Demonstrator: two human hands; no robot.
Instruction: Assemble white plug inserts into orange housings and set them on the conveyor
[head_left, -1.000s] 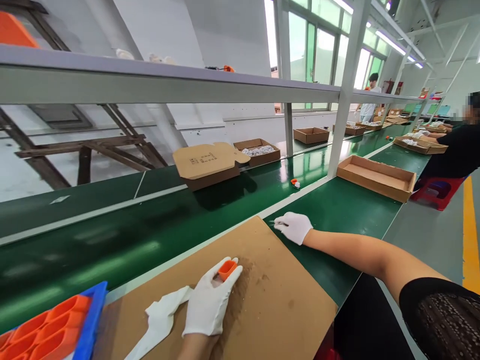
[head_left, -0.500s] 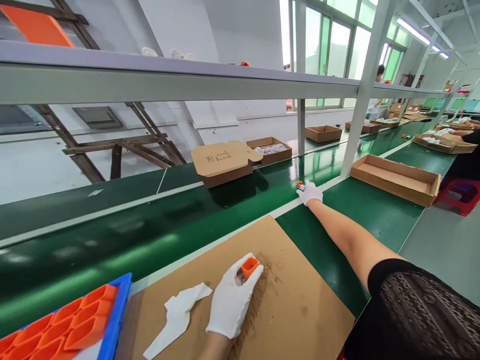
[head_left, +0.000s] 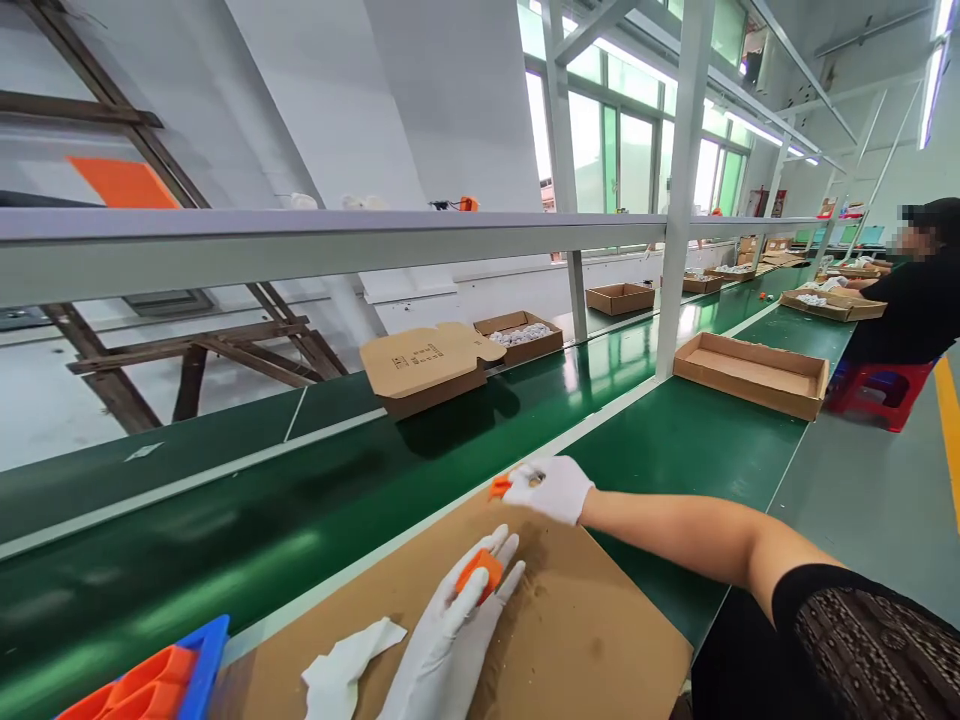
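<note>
My left hand [head_left: 457,625], in a white glove, is over the brown cardboard sheet [head_left: 592,610]. Its thumb presses a small orange plastic piece [head_left: 481,574] against the fingers, which are stretched out. Just beyond it, my gloved right hand [head_left: 553,488] pinches another small orange plastic part [head_left: 499,487] near the sheet's far corner. A small dark spot shows between the right fingers; I cannot tell what it is. Beside my left wrist lies a torn white scrap [head_left: 349,665]. Orange hollow pieces [head_left: 142,690] fill a blue tray [head_left: 214,650] at the lower left.
Past the sheet runs a green conveyor belt [head_left: 300,540]. An open carton with a raised flap [head_left: 427,365] and a box of white items [head_left: 521,335] stand along it. Another cardboard box [head_left: 750,375] lies right, under a white post [head_left: 679,200]. A person [head_left: 915,280] sits farther off.
My right hand has drawn back from the belt toward my left hand, bringing the orange part along. My left hand's orange piece has tilted, and its fingers have straightened. The view has tipped upward.
</note>
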